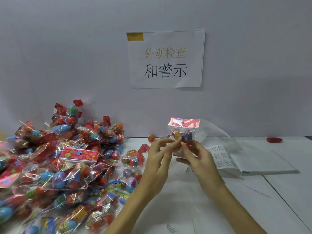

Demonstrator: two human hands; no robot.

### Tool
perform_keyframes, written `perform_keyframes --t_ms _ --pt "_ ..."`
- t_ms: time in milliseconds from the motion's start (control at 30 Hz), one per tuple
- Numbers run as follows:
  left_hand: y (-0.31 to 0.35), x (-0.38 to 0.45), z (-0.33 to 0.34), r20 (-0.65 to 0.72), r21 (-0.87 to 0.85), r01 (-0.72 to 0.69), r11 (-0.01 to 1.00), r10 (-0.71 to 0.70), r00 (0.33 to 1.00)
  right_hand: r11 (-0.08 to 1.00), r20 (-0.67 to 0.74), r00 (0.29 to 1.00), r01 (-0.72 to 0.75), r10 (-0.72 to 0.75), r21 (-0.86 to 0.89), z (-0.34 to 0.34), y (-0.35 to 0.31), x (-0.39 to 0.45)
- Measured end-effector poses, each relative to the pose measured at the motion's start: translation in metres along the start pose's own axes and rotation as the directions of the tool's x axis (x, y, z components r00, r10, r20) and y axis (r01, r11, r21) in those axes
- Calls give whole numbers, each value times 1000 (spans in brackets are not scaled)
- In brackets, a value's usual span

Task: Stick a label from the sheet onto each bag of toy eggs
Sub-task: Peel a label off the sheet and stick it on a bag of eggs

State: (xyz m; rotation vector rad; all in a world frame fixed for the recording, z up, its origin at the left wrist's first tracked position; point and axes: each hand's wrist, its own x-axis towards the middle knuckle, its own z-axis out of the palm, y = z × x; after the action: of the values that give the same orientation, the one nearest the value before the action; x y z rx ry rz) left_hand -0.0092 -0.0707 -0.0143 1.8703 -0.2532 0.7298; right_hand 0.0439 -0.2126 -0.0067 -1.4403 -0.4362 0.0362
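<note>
A clear bag of toy eggs (184, 130) with a shiny pink header card is held upright above the table at centre. My right hand (197, 157) grips its lower part from the right. The fingers of my left hand (158, 156) are bent toward the bag's lower left front, with the fingertips at the plastic; whether a label is between them is hidden by blur. The label sheet (221, 156), white with small printed blocks, lies on the table just right of my right hand.
A big heap of bagged toy eggs (59, 166) covers the left of the white table and leans on the back wall. White paper sheets (263, 162) lie at right. A small red object (274, 139) sits far right. A paper sign (166, 59) is taped to the wall.
</note>
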Motion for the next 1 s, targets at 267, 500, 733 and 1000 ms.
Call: perform_keyframes --t_ms 267,500,733,1000 --pt "-1 11 -11 -250 -185 187 965 -230 940 983 131 977 -175 165 64 -23 -16 7" --pt "-25 15 -28 -275 584 360 727 -241 931 -13 423 872 -439 -245 898 -91 -44 7" --pt "-46 9 -45 -236 887 359 290 -383 893 462 247 958 -286 144 839 -69 -25 12" --pt "-19 22 -46 -490 -1 258 966 -225 842 651 256 921 -388 294 652 -43 -18 15"
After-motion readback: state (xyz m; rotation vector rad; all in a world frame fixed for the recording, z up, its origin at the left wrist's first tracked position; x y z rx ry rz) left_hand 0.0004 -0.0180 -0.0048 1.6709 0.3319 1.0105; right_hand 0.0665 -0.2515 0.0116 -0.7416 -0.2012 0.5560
